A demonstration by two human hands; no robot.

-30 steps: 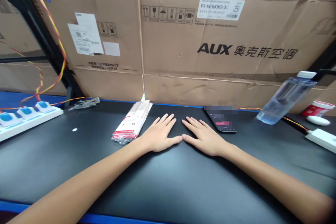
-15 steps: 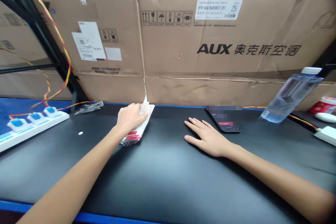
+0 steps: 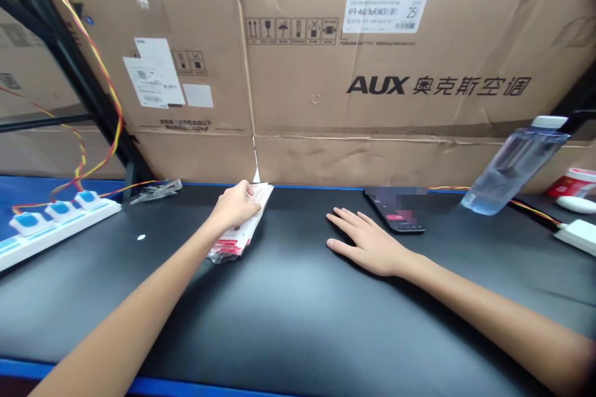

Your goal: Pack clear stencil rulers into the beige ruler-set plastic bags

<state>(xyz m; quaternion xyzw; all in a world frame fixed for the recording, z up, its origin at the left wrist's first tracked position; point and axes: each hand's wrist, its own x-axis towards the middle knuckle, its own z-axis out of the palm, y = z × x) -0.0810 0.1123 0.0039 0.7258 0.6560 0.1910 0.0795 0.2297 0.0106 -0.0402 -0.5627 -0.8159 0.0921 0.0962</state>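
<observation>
My left hand (image 3: 234,205) is closed around the upper part of a small stack of flat white packets (image 3: 243,234) with red printing and clear plastic at the near end. The stack slants at the back of the black tabletop (image 3: 288,304), close to the cardboard. My palm and fingers cover part of it, and how many packets there are I cannot tell. My right hand (image 3: 367,243) lies palm down on the tabletop, fingers spread, holding nothing. Just beyond it rests a black phone (image 3: 395,214) with a lit, partly blurred screen.
Large cardboard boxes (image 3: 302,99) form a wall behind the table. On the left are a white power strip (image 3: 60,229), a clear plastic wrapper (image 3: 158,191) and a small white disc (image 3: 141,237). A tilted water bottle (image 3: 514,164) and a red-and-white container (image 3: 577,183) stand right.
My left hand has turned slightly, and the near end of the packets has swung a little left and toward me, showing more of their printed face. My right hand stays put.
</observation>
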